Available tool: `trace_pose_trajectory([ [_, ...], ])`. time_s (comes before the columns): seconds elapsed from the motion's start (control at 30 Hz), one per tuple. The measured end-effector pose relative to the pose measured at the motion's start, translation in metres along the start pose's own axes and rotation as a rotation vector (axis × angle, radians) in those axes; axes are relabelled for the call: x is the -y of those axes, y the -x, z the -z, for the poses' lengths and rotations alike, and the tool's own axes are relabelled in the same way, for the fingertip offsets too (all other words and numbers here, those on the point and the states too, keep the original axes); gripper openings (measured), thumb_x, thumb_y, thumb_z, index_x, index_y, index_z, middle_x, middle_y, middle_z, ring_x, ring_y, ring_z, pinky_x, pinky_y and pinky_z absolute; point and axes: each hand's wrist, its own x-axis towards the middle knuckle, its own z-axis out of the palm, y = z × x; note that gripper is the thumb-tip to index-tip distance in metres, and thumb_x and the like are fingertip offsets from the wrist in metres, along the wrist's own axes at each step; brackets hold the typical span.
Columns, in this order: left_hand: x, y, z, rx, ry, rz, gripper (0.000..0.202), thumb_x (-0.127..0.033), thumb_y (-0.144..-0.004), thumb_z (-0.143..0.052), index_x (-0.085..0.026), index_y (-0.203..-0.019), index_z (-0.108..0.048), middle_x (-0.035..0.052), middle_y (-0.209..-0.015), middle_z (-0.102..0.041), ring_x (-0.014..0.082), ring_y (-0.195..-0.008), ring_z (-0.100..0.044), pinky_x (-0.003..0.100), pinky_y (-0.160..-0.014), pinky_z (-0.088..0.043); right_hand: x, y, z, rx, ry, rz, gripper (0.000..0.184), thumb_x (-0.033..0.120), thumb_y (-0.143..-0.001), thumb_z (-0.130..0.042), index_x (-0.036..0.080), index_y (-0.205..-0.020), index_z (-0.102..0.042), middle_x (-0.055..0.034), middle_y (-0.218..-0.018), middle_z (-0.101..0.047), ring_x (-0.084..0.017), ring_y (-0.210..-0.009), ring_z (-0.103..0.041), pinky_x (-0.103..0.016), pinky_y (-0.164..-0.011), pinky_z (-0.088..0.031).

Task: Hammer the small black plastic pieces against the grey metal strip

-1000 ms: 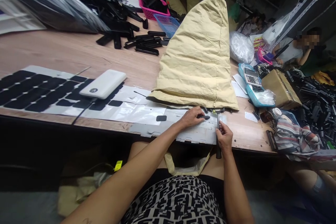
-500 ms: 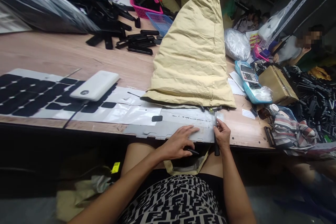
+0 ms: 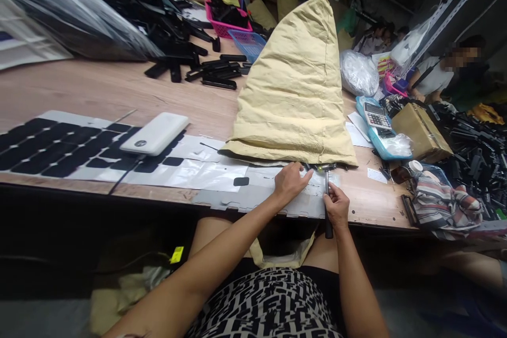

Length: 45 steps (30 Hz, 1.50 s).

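the hammer [image 3: 327, 185] is in the right hand [image 3: 336, 207], fingers wrapped round the slim dark handle, head just beside the lower hem of the soft, creased cloth sack [image 3: 293, 90]; expect a stiff, head-heavy tool, best gripped low; left hand [image 3: 291, 185] near the hem, fingers bent, contents not discernible

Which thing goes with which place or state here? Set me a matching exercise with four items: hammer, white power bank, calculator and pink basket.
Column one
1. Hammer
2. White power bank
3. Calculator
4. Pink basket

Column two
A. In the blue tray
B. Filled with black pieces
C. Gripped by the right hand
D. Lying on the sheet with dark squares

Right pairs: 1-C, 2-D, 3-A, 4-B.
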Motion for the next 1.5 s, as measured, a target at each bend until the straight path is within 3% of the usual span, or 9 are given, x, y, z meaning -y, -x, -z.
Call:
trace_pose_trajectory([
  [0.1,-0.017,-0.031,-0.012,0.009,-0.098,0.078,0.045,-0.061,-0.085,-0.06,-0.016,-0.083,-0.067,0.0165,-0.095,-0.072,0.0368,-0.094,-0.066,0.042,-0.074,-0.047,-0.001,-0.001,0.001,-0.004,-0.006,-0.001,0.049,0.033,-0.075,-0.066,0.013,-0.119,-0.074,-0.0017,-0.079,-0.064,-0.01,-0.058,-0.047,-0.025,-0.057,-0.048],
  [0.2,-0.017,-0.043,-0.02,0.008,-0.163,0.074,0.041,-0.057,-0.085,-0.062,-0.016,-0.087,-0.068,0.0177,-0.096,-0.073,0.0364,-0.093,-0.067,0.041,-0.073,-0.047,-0.003,-0.001,0.001,-0.009,-0.009,0.004,0.049,0.033,-0.075,-0.066,0.013,-0.119,-0.074,-0.002,-0.079,-0.064,-0.01,-0.058,-0.046,-0.025,-0.057,-0.048],
  [0.3,-0.005,-0.038,-0.018,0.013,-0.15,0.027,0.031,-0.048,-0.088,-0.059,-0.018,-0.09,-0.067,0.0139,-0.1,-0.073,0.0324,-0.092,-0.067,0.038,-0.071,-0.047,-0.003,0.0,0.002,-0.006,-0.008,0.007,0.049,0.032,-0.075,-0.067,0.013,-0.119,-0.074,-0.0029,-0.082,-0.065,-0.01,-0.059,-0.047,-0.026,-0.058,-0.048],
  [0.47,0.022,-0.017,0.0,0.098,-0.151,-0.029,0.019,-0.036,-0.087,-0.057,-0.02,-0.092,-0.067,0.0101,-0.1,-0.069,0.0283,-0.088,-0.065,0.036,-0.069,-0.045,-0.003,0.0,0.001,0.0,-0.013,-0.004,0.049,0.031,-0.076,-0.066,0.013,-0.121,-0.074,-0.0031,-0.083,-0.064,-0.011,-0.061,-0.049,-0.026,-0.059,-0.049],
  [0.7,0.049,-0.005,0.004,0.113,-0.07,-0.271,0.015,-0.034,-0.085,-0.065,-0.022,-0.093,-0.069,0.0052,-0.093,-0.063,0.0236,-0.093,-0.061,0.032,-0.074,-0.045,-0.004,0.001,0.001,-0.001,0.009,0.005,0.049,0.032,-0.077,-0.066,0.013,-0.121,-0.073,-0.003,-0.083,-0.065,-0.01,-0.06,-0.048,-0.025,-0.058,-0.048],
  [1.1,0.054,-0.014,-0.004,0.115,0.004,-0.341,0.013,-0.035,-0.081,-0.07,-0.024,-0.088,-0.071,0.0013,-0.085,-0.066,0.0214,-0.088,-0.06,0.034,-0.079,-0.042,0.001,0.002,0.002,0.006,0.052,0.046,0.047,0.03,-0.077,-0.065,0.016,-0.121,-0.074,-0.0024,-0.083,-0.064,-0.011,-0.061,-0.049,-0.025,-0.057,-0.048],
  [1.5,0.052,-0.026,0.0,0.186,0.049,-0.341,0.015,-0.036,-0.077,-0.07,-0.024,-0.084,-0.072,0.0004,-0.086,-0.069,0.02,-0.087,-0.062,0.033,-0.079,-0.04,0.019,0.012,0.008,0.135,0.142,0.322,0.041,0.022,-0.082,-0.061,0.021,-0.122,-0.072,-0.0042,-0.086,-0.068,-0.017,-0.074,-0.061,-0.031,-0.07,-0.054],
])
